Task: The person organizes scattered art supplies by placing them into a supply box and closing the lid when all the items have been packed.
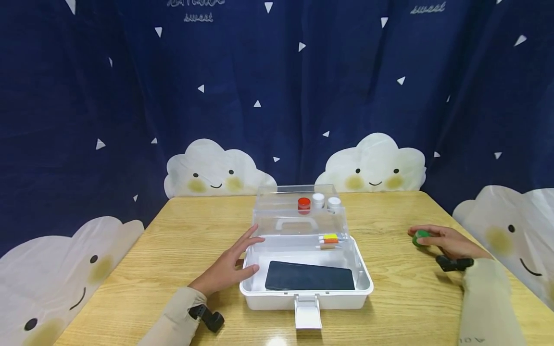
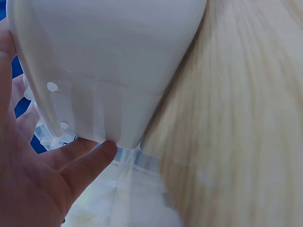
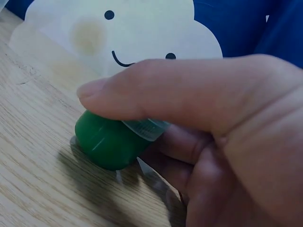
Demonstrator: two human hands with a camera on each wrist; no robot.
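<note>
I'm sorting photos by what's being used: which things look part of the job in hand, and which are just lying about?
Part of the job, it seems:
- green jar, gripped by the right hand
- open box, left hand at its side
- perhaps the red jar

Probably just there:
- black slab in the box
- curtain

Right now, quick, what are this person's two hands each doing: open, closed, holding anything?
Left hand: open, at the white box's left side.
Right hand: closed, holding a small green container.
</note>
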